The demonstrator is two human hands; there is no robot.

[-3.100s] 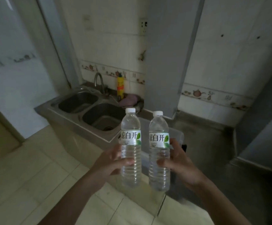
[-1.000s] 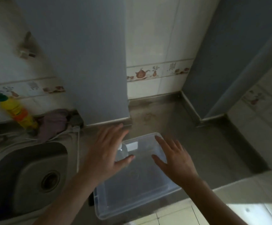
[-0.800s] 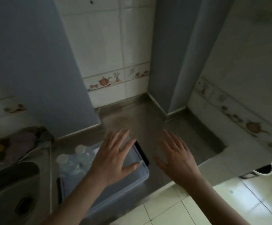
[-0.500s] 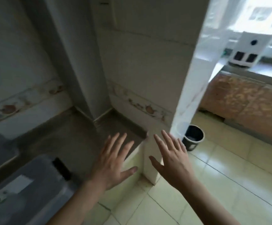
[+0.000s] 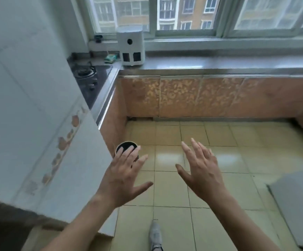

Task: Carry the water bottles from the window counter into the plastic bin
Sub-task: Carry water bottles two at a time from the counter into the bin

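My left hand and my right hand are both held out in front of me above the tiled floor, fingers spread, with nothing in them. The window counter runs along the far wall under the window. No water bottle shows on the part of it in view. The plastic bin is out of sight.
A white boxy appliance stands on the counter's left end, beside a green packet and a gas stove. A tiled wall corner juts out at left. A small black bucket sits on the floor. A grey surface is at right.
Three seconds ago each hand held a water bottle; both bottles went into the bin by the sink. Since then my view has swung right from the bin to the window counter, hands empty.
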